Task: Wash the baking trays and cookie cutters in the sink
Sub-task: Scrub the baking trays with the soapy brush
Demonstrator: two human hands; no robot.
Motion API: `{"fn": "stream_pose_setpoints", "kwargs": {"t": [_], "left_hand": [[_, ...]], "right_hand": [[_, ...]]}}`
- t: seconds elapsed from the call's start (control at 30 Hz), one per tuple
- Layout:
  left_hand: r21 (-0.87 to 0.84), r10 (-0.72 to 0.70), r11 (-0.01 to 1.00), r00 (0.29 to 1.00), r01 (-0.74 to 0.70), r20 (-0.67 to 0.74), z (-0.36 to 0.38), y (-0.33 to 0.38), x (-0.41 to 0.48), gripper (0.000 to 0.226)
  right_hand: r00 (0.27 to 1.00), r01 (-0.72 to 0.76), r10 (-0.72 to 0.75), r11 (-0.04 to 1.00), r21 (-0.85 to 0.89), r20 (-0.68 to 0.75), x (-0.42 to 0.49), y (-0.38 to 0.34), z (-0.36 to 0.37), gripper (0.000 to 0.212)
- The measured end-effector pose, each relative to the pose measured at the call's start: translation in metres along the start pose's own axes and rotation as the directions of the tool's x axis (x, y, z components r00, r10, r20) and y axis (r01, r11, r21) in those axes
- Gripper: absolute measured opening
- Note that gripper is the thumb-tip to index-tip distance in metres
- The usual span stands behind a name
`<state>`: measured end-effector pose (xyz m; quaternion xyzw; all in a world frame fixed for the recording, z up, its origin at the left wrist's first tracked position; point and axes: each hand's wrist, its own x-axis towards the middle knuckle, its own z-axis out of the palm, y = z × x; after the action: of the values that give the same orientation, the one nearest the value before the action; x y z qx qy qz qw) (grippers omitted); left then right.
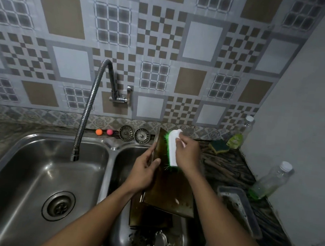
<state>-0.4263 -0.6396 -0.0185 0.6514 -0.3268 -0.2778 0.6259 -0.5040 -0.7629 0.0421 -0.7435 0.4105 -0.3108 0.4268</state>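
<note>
Left hand (146,173): reaches in from the lower left, forearm slanting up toward the right basin; fingers curled round the left edge of the baking tray, thumb lying on its inner face, so the grip is closed on the tray.
Right hand (187,154): comes in from the lower right, wrist bent leftward; its grip is closed round the white back of the scrub brush, fingers wrapped over the top.
Baking tray (170,191): dark, brown-stained, held tilted up on end over the right basin, its far end rising toward the wall and its near end low in the basin.
Scrub brush (173,148): white body with green bristles, bristles pressed against the upper part of the tray's inner face.
Second tray (148,215): dark, lying in the right basin beneath the held tray, partly covered by it.
Cookie cutters (155,242): small metal pieces at the bottom of the right basin, too dim to make out their shapes.
Sink (112,157): steel, two basins; the flexible faucet (87,111) hangs over the left basin.
Grey tray (239,207): on the table just right of the sink, soiled inside.
Sponge (218,147): green and yellow, on the table near the back wall.
Bottles: one (269,182) beside the grey tray, another (240,133) in the corner.
</note>
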Motion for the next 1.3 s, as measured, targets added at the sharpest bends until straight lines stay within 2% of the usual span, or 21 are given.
{"fn": "stream_pose_setpoints", "kwargs": {"t": [0.1, 0.17, 0.3, 0.37, 0.43, 0.57, 0.7, 0.83, 0.97, 1.07, 1.17, 1.3], "left_hand": [[-0.026, 0.032, 0.999, 0.996, -0.034, -0.083, -0.007, 0.003, 0.002, 0.057], [-0.049, 0.039, 0.998, 0.992, -0.045, -0.119, -0.013, 0.004, 0.002, 0.057], [-0.018, 0.049, 0.999, 0.998, -0.05, -0.048, -0.014, 0.01, -0.004, 0.056], [0.005, 0.059, 0.998, 0.998, -0.059, 0.015, -0.006, 0.013, -0.004, 0.057], [0.007, 0.066, 0.998, 0.998, -0.066, 0.018, 0.002, 0.015, 0.0, 0.057], [-0.07, 0.057, 0.995, 0.992, -0.065, -0.113, 0.001, 0.019, 0.011, 0.051], [-0.149, 0.038, 0.986, 0.962, -0.081, -0.271, -0.011, 0.016, 0.011, 0.047], [-0.126, 0.02, 0.991, 0.967, -0.054, -0.254, -0.009, 0.006, 0.002, 0.047], [-0.095, 0.02, 0.995, 0.979, -0.04, -0.203, 0.007, 0.009, 0.001, 0.046], [-0.162, -0.014, 0.986, 0.955, -0.036, -0.297, 0.007, 0.008, 0.01, 0.043], [-0.233, -0.063, 0.972, 0.915, -0.035, -0.399, -0.006, 0.009, 0.016, 0.043], [-0.161, -0.004, 0.984, 0.881, -0.082, -0.473, -0.021, 0.015, 0.011, 0.043]], "right_hand": [[0.994, 0.09, -0.089, 0.996, -0.014, 0.07, -0.015, 0.001, 0.005, 0.035], [0.995, 0.072, -0.067, 0.995, -0.063, 0.08, -0.018, 0.015, -0.006, 0.033], [0.997, -0.071, 0.068, 0.995, -0.064, -0.043, -0.004, 0.035, -0.034, 0.035], [0.994, -0.069, 0.066, 0.997, -0.04, -0.082, 0.006, 0.027, -0.036, 0.035], [0.996, -0.032, 0.031, 0.999, -0.012, -0.089, 0.009, 0.008, -0.029, 0.035], [0.997, 0.074, -0.074, 0.997, 0.033, -0.011, -0.012, -0.015, -0.007, 0.033], [0.986, 0.155, -0.153, 0.988, -0.019, 0.058, -0.043, 0.008, -0.005, 0.03], [1.0, 0.027, -0.027, 0.999, -0.019, 0.002, -0.034, 0.024, -0.015, 0.031], [0.999, 0.025, -0.024, 0.999, 0.029, -0.034, -0.022, 0.0, -0.001, 0.032], [0.995, 0.095, -0.095, 0.995, 0.001, 0.007, -0.036, -0.019, 0.016, 0.032], [0.987, 0.137, -0.141, 0.989, 0.052, 0.082, -0.065, -0.015, 0.02, 0.03], [0.988, 0.14, -0.141, 0.99, 0.027, 0.055, -0.084, 0.023, 0.011, 0.03]]}}
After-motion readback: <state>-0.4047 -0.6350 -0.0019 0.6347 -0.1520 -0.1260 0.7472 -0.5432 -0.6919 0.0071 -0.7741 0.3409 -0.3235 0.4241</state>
